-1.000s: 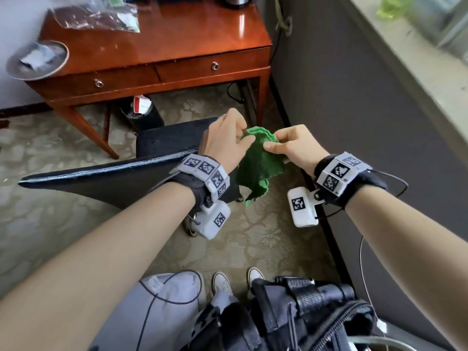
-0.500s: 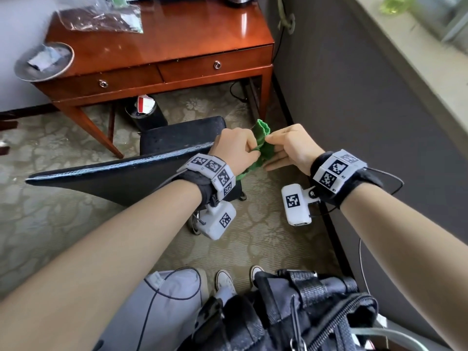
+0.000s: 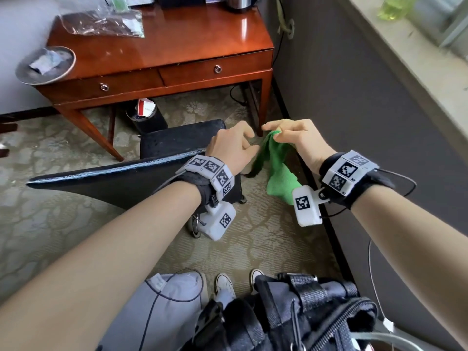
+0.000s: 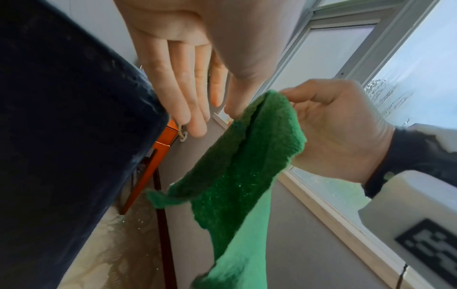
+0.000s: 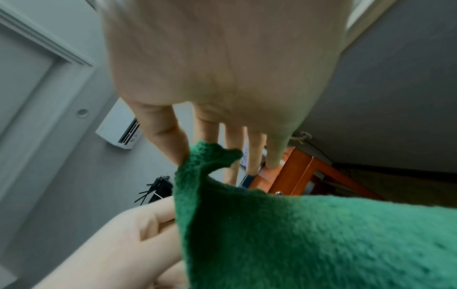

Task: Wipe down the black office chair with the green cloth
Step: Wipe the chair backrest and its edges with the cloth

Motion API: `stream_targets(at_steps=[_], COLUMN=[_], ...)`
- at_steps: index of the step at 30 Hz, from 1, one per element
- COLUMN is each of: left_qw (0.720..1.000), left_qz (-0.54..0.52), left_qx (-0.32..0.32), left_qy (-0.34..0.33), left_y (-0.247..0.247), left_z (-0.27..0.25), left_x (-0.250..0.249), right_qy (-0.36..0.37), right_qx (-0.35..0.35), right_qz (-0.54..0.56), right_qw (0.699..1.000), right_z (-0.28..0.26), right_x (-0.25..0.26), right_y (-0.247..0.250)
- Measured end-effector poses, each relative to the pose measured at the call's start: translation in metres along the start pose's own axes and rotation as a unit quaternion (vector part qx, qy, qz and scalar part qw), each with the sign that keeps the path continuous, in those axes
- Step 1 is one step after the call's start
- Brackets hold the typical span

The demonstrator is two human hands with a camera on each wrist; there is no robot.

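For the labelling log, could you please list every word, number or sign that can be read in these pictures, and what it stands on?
No text can be read for certain.
Wrist tags: black-and-white square codes, no words; the tiny print beside them is too small.
Pack in the bin: red and white, print blurred.
Bag on the desk: labels blurred.
Cloth: no print.

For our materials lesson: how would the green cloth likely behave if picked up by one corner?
Probably floppy: the green cloth droops and folds below the right hand pinching its top edge. Likely light, since a fingertip pinch carries it. Its fuzzy surface suggests it won't slip easily.
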State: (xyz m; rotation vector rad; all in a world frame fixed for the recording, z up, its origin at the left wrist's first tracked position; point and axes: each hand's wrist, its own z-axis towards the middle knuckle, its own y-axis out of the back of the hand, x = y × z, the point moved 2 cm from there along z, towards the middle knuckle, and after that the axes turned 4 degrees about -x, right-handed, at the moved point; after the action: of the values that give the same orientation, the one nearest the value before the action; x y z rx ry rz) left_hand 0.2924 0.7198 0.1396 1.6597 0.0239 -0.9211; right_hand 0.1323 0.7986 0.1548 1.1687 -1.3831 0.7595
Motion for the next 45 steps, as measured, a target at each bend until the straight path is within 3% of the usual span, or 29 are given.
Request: stream_targets(at_steps=[4,9,12,15,19,31,36,38,41,45], left_qw=[0.999,0.989,0.977,0.977,0.974,0.97,0.969,0.969,0.968,0.968], left_qz=[0.027,0.115,0.202,0.207,0.214,0.233,0.236,0.236,0.238,0.243], left_qx=[-0.015,-0.089,-0.06,-0.011,-0.028,-0.029,-0.025,-0.027,-0.032,-0.03], left_qy=[0.023,0.001,0.01,0.054,0.065,0.063,0.062,0.064,0.066,0.063], left_y=[0.006,0.036,0.049,0.051,0.05,0.046,0.045,0.043,0.043,0.044], left_z=[-0.001,-0.011,-0.017,-0.023,-0.024,-0.021,-0.019,-0.018,-0.017,-0.016], left_x=[-0.004,0.021,0.047,0.065,0.067,0.07,0.068,0.067,0.067,0.065], right_qy=[0.002,0.041,0.067,0.063,0.054,0.199,0.062,0.045,0.122,0.246], right_qx=[0.016,-0.06,-0.124,-0.167,-0.192,-0.148,-0.213,-0.222,-0.204,-0.152], right_qz=[0.044,-0.08,-0.134,-0.148,-0.143,-0.213,-0.201,-0.199,-0.182,-0.229], right_qw=[0.999,0.994,0.981,0.973,0.969,0.945,0.954,0.953,0.954,0.929], right_z=[0.005,0.015,0.02,0.025,0.03,0.014,0.027,0.029,0.021,0.015], right_x=[-0.008,-0.025,-0.033,-0.04,-0.045,-0.031,-0.043,-0.047,-0.041,-0.032], right_y=[-0.014,-0.028,-0.039,-0.054,-0.071,-0.111,-0.089,-0.084,-0.094,-0.116])
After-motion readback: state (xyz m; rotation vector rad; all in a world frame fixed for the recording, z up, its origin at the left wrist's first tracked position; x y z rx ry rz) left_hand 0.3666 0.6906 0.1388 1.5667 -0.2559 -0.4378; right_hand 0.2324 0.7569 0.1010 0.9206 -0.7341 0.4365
